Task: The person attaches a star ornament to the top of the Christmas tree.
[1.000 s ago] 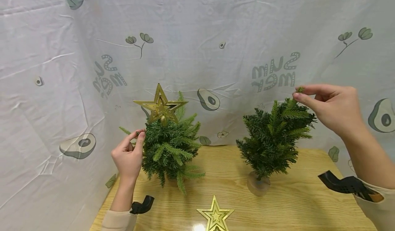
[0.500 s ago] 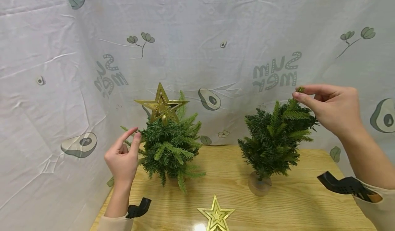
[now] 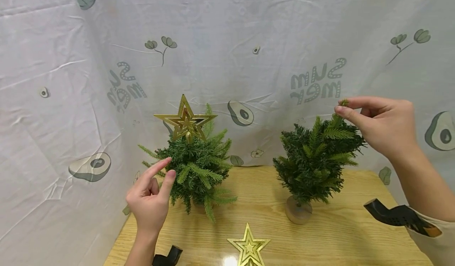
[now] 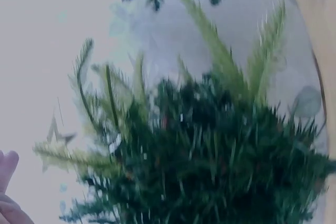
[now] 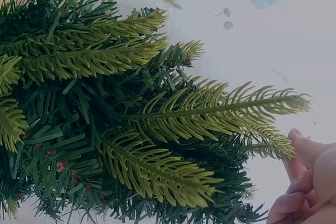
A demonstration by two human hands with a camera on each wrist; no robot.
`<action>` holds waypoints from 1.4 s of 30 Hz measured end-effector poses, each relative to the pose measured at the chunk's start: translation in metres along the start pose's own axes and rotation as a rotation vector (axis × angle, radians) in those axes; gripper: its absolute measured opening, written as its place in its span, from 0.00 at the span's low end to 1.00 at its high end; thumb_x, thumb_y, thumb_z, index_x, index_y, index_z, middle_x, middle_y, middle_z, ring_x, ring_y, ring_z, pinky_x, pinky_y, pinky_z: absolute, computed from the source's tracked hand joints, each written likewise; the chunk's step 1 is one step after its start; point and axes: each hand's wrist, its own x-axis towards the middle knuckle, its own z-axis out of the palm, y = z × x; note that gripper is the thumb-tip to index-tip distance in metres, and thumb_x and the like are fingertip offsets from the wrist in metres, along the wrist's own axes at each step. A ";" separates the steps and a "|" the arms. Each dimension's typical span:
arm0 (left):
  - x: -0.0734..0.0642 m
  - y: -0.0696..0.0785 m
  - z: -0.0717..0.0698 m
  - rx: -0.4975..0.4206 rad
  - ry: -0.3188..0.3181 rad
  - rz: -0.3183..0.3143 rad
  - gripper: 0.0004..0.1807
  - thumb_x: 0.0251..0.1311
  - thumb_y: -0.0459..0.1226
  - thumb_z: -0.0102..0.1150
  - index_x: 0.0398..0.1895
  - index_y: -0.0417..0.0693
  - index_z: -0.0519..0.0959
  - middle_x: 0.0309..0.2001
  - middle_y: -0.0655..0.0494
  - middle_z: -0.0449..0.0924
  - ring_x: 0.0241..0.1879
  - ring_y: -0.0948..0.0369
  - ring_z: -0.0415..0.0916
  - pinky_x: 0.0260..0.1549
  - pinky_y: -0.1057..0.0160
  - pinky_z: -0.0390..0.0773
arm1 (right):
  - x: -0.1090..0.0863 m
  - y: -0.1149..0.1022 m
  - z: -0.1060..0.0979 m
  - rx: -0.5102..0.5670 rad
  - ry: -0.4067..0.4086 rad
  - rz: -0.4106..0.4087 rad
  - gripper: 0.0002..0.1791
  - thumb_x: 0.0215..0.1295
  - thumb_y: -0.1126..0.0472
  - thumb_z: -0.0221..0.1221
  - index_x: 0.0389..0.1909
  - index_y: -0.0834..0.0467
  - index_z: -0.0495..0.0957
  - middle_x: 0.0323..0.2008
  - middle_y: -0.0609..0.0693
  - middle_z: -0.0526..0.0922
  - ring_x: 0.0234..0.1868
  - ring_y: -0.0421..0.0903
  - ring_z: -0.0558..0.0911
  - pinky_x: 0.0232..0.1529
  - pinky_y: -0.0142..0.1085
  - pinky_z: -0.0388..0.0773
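Observation:
On the left of the head view, a small artificial Christmas tree [image 3: 199,171] carries a gold star topper [image 3: 186,120]. My left hand [image 3: 149,202] is by its left side, thumb and forefinger apart with nothing between them. Only some fingertips [image 4: 8,169] show at the edge of the left wrist view, away from the blurred branches. A second small tree [image 3: 313,159], on a round wooden base [image 3: 298,210], leans a little to the right. At its top my right hand [image 3: 384,123] pinches the tip of a light green sprig [image 5: 270,139] between thumb and forefinger.
Another gold star [image 3: 249,245] lies on the wooden table [image 3: 263,202] near its front edge, between the trees. Behind and to the left hangs a pale printed cloth [image 3: 213,60]. Each wrist wears a black camera mount [image 3: 387,212].
My left hand has let go of a branch at the left tree, drawn back left, then come in again lower with thumb and forefinger apart. The right hand keeps its pinch almost unmoved.

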 end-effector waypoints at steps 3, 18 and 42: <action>-0.008 0.006 0.005 -0.041 -0.064 0.035 0.13 0.57 0.26 0.73 0.45 0.30 0.87 0.17 0.56 0.72 0.13 0.71 0.48 0.14 0.76 0.48 | -0.001 -0.003 0.000 0.002 0.002 0.001 0.08 0.59 0.73 0.73 0.40 0.70 0.89 0.28 0.27 0.85 0.15 0.38 0.64 0.18 0.29 0.58; -0.087 0.003 0.041 -0.286 -0.444 0.058 0.15 0.60 0.32 0.74 0.49 0.37 0.87 0.44 0.43 0.89 0.11 0.76 0.50 0.09 0.81 0.54 | -0.009 -0.016 -0.001 0.009 0.026 -0.102 0.08 0.56 0.78 0.72 0.37 0.71 0.89 0.22 0.34 0.83 0.15 0.36 0.63 0.20 0.27 0.58; -0.202 -0.042 0.053 -0.071 -0.971 -0.683 0.25 0.58 0.52 0.76 0.56 0.52 0.87 0.52 0.55 0.88 0.10 0.74 0.69 0.20 0.68 0.77 | -0.028 -0.041 0.002 0.069 0.001 -0.120 0.10 0.51 0.82 0.72 0.34 0.71 0.89 0.17 0.45 0.82 0.14 0.35 0.62 0.17 0.28 0.57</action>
